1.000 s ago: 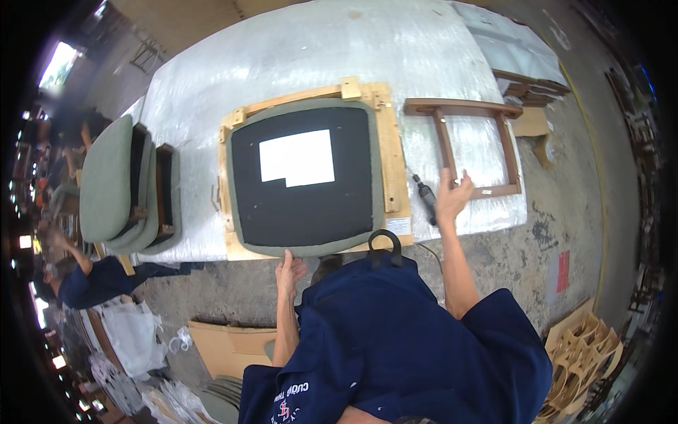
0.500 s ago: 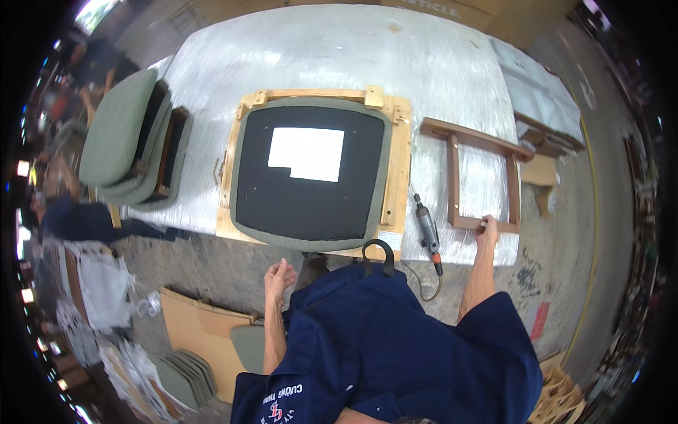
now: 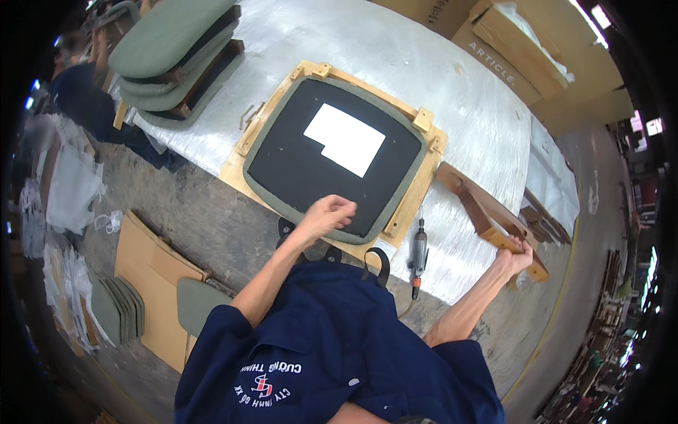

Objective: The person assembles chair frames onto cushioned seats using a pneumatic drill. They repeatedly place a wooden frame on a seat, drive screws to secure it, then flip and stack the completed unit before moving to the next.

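Observation:
My right hand (image 3: 515, 258) grips a brown wooden frame (image 3: 487, 205) by its near bar. The frame is tilted on edge at the table's right side. My left hand (image 3: 328, 215), half curled with nothing visible in it, hovers over the near part of an upturned seat cushion (image 3: 282, 148). That cushion has green-grey fabric edges, a black underside and a white label sheet (image 3: 351, 136). It sits in a light wooden jig (image 3: 233, 169) with small blocks around it. A grey power screwdriver (image 3: 420, 251) with an orange collar lies between the jig and the frame.
Green cushions (image 3: 166, 42) are stacked at the table's far left, near another person in dark clothes. Cardboard boxes (image 3: 487, 56) stand behind the plastic-covered table (image 3: 311, 28). On the floor at left are cardboard (image 3: 159, 283) and several green panels (image 3: 116, 311).
My right hand has lifted and tilted the wooden frame off its flat rest. My left hand has come up from beside the table to above the cushion. The view has turned.

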Demonstrator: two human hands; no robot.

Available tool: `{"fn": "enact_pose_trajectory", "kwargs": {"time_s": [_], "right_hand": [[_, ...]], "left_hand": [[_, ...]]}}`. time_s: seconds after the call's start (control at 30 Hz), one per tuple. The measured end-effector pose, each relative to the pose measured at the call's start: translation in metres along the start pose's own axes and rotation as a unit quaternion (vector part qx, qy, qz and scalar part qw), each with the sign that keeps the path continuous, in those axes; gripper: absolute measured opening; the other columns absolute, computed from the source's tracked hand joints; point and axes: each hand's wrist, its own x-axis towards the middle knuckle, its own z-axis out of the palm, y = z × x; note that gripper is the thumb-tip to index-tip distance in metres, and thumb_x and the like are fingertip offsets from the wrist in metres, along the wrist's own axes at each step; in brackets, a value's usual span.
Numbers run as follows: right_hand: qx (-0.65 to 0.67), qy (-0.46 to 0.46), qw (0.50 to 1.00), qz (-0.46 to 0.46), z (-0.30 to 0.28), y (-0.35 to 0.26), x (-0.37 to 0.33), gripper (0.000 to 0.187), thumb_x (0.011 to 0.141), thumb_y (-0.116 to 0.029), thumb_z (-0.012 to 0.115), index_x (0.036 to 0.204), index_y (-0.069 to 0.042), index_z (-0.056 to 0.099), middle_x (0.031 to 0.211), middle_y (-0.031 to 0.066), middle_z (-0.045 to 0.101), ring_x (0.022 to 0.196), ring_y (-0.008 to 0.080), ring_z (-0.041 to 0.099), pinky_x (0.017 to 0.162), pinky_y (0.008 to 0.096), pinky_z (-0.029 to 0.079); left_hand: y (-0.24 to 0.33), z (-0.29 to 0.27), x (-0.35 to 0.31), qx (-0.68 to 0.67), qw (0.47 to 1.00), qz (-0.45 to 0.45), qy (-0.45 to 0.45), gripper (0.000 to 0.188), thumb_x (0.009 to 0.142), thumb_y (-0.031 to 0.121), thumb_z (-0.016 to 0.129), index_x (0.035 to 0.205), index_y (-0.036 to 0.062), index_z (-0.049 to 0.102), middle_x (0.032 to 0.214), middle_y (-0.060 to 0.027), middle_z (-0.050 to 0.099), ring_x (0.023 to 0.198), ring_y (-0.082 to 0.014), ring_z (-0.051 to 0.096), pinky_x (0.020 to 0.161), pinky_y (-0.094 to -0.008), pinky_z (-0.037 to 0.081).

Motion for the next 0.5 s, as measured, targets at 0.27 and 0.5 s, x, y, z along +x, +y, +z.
{"fn": "enact_pose_trajectory", "kwargs": {"time_s": [0.27, 0.5], "right_hand": [[0.036, -0.157, 0.987, -0.014, 0.028, -0.006, -0.218, 0.005, 0.07, -0.004, 0.062, 0.072, -0.001, 0.058, 0.066, 0.0128, 0.058, 0.07, 0.0302, 0.062, 0.079, 0.0413, 0.054], [0.033, -0.408, 0.909, 0.075, 0.031, 0.077, -0.353, 0.018, 0.077, 0.0, 0.06, 0.095, -0.006, 0.058, 0.089, 0.0096, 0.061, 0.086, 0.022, 0.061, 0.095, 0.0406, 0.049]], "left_hand": [[0.064, 0.056, 0.034, -0.182, 0.964, -0.061, -0.186, 0.103, 0.091, 0.073, 0.061, 0.141, -0.0149, 0.043, 0.131, -0.028, 0.06, 0.117, -0.0328, 0.065, 0.097, -0.0402, 0.055], [0.11, 0.014, 0.055, -0.023, 0.992, -0.031, -0.118, 0.06, 0.087, 0.042, 0.081, 0.114, -0.0066, 0.059, 0.099, -0.0131, 0.059, 0.083, -0.02, 0.066, 0.067, -0.033, 0.058]]}}
